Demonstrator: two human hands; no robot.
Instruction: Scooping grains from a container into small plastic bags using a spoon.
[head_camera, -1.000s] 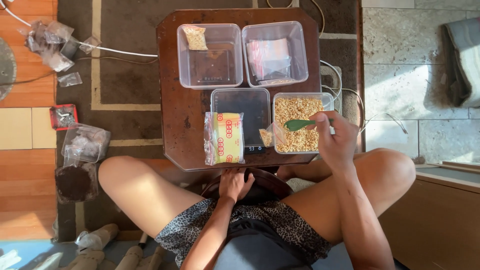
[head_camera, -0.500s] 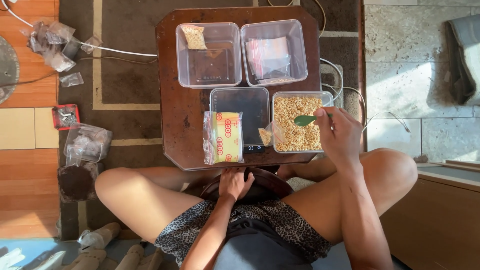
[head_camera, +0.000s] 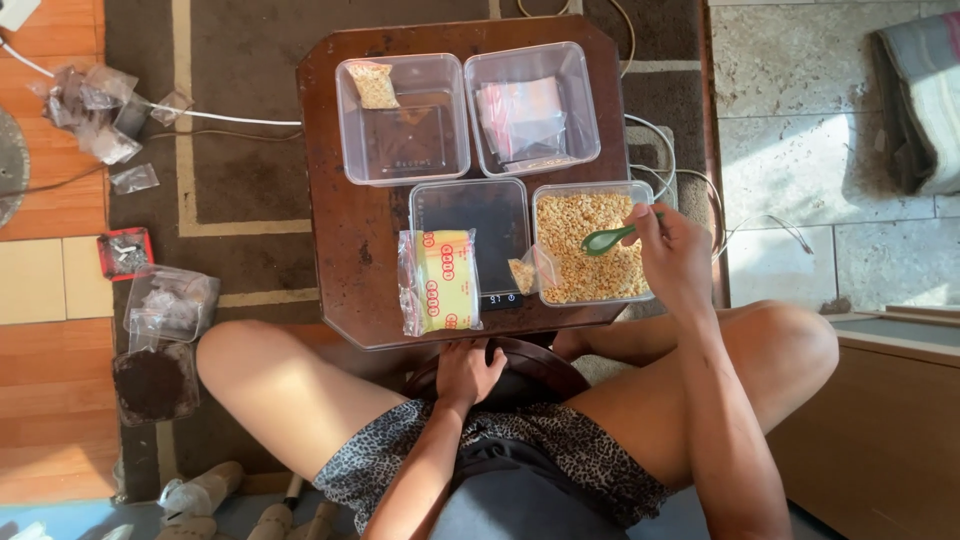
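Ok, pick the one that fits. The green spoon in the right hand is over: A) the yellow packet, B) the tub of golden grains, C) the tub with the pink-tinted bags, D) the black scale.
B: the right hand holds the green spoon with its bowl above the tub of golden grains, clear of the black scale.

The spoon (head_camera: 603, 240) is green, over tan grains in a clear tub (head_camera: 590, 246) at the tabletop's right edge. The tabletop (head_camera: 350, 210) is dark reddish brown. A yellow packet (head_camera: 440, 281) with red dots lies near its front edge. The scale (head_camera: 470, 222) is black. The shorts (head_camera: 490, 450) bear a grey-and-black leopard print.
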